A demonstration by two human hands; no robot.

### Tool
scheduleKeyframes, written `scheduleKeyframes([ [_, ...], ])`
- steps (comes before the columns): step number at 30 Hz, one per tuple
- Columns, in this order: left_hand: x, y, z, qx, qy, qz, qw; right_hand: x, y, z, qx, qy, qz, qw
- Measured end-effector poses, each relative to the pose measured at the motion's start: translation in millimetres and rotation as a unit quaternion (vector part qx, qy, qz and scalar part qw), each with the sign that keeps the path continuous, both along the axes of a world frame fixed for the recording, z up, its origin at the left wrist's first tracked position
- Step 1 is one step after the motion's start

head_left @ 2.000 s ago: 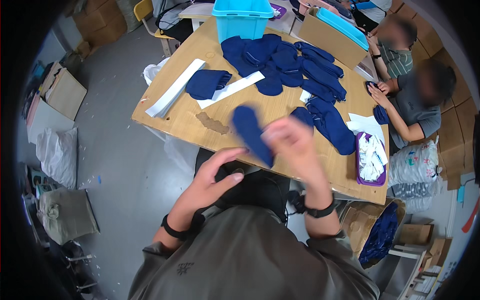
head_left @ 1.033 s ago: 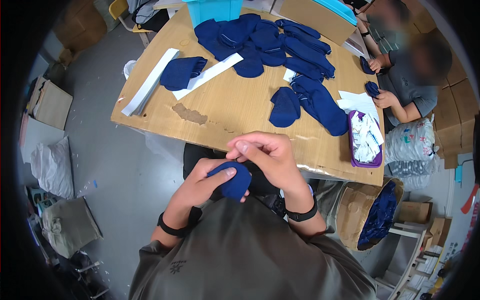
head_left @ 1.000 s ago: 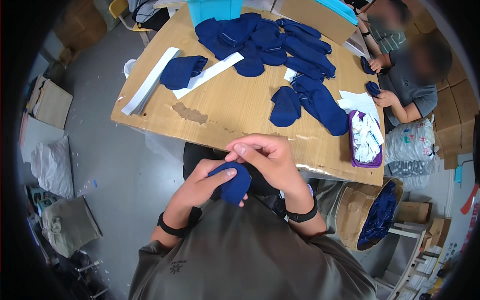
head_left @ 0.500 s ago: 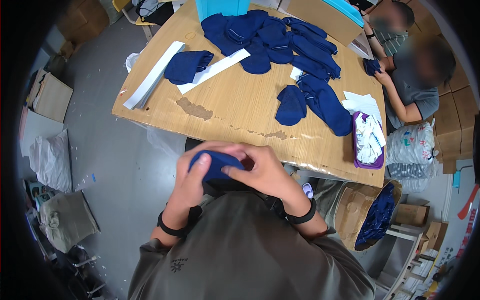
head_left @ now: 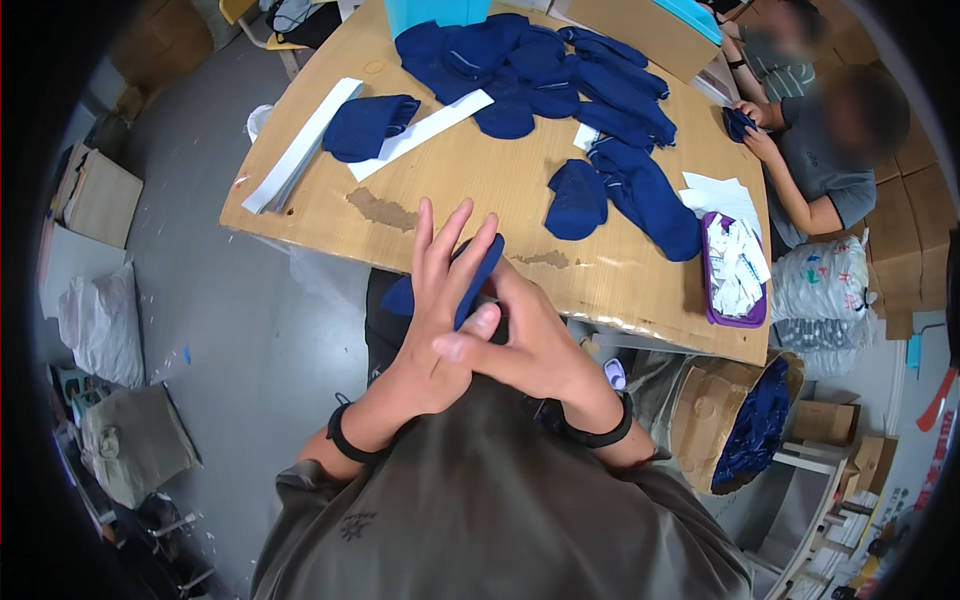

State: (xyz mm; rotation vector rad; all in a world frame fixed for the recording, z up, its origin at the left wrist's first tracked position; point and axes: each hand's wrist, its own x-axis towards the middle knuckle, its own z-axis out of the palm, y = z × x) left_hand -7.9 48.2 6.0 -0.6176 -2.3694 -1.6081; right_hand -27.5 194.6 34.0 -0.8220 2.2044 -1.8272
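A navy-blue cloth piece [head_left: 482, 272], partly hidden, is held in front of me, just off the table's near edge. My left hand [head_left: 437, 305] has its fingers stretched upward and spread over the cloth, which shows between and beside them. On the other side, my right hand [head_left: 530, 335] is curled around the cloth, its thumb crossing onto my left palm. Several more navy cloth pieces [head_left: 505, 75] are heaped at the back of the table. Nearer me are a folded navy piece [head_left: 577, 200] and a longer one [head_left: 650, 205].
On the wooden table [head_left: 310, 225] are stacked white strips [head_left: 305, 150], a loose strip [head_left: 425, 135], and a purple tub [head_left: 737, 318] of small white labels. A co-worker [head_left: 825, 170] on the right handles dark cloth. An open carton [head_left: 700, 420] stands low right.
My left hand has turned and straightened its fingers upward, having been curled around the cloth. The cloth has tilted steeper, and my right thumb has shifted onto my left palm.
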Motion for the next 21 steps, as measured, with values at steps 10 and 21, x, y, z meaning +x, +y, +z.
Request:
scheduleKeyframes([
  [10,11,-10,9,0.210,-0.111,-0.162,0.958,6,16,-4,0.003,-0.107,-0.062,0.992],
  [21,17,-36,-27,0.340,-0.408,-0.463,0.710,-1,19,39,-0.105,-0.197,0.067,0.972],
])
